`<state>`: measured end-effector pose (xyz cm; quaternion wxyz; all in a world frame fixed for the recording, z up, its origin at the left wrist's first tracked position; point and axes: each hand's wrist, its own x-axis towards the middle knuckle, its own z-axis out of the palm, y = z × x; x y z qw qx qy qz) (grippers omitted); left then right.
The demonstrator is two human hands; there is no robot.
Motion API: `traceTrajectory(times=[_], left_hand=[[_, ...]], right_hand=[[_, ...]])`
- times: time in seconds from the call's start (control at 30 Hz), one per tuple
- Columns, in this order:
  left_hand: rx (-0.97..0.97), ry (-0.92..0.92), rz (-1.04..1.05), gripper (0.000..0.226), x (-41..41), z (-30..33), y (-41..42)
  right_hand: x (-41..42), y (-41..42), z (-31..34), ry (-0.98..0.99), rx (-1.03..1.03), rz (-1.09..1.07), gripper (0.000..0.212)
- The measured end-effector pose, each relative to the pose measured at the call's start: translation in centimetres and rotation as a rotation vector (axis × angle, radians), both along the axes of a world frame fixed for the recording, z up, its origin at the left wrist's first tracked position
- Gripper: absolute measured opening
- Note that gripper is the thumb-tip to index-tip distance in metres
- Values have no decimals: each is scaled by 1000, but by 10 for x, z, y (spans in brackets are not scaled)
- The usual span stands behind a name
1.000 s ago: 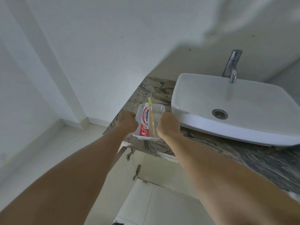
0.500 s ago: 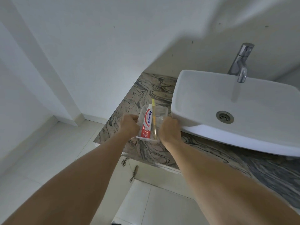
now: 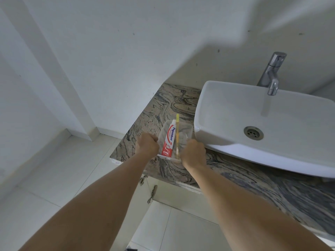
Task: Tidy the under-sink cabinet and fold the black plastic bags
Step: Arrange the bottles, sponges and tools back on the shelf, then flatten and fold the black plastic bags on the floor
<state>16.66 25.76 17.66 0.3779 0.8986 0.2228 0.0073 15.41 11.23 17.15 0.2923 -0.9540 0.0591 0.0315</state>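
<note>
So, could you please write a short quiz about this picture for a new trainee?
1. True or false: the toothpaste tube lies inside the clear tray.
2. Which thing sticks out past the tray's far rim? A) the yellow toothbrush B) the tap C) a black bag
3. Fill in: the left hand and the right hand grip the tray over the marbled ____, left of the white sink.

Key: 1 true; 2 A; 3 counter.
</note>
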Motion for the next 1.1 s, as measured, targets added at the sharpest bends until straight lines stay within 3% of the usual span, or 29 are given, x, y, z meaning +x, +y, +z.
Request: traceTrajectory(times=[0.37,0.47,0.57,0.7,0.93,1.1], left_hand=[[25,53,-70,38,-19,5,-4],[5,69,-26,18,-25,7,-3],[-16,81,-16,42,-24,5,-3],[-67,57,-1,18,-22,1,-4],[-62,17,3,38,-37,2,1],[-52,19,-64,34,-78,12,26]], right_hand=[[-12,-6,7,48,42,21,12],[-16,-6,8,59,77,12,11],[-17,-4,8,66,75,9,10],[-17,-3,6,54,66,13,11],[-25,-3,11,27,19,16,11],[-56,-1,28,-6,-36,17,19]])
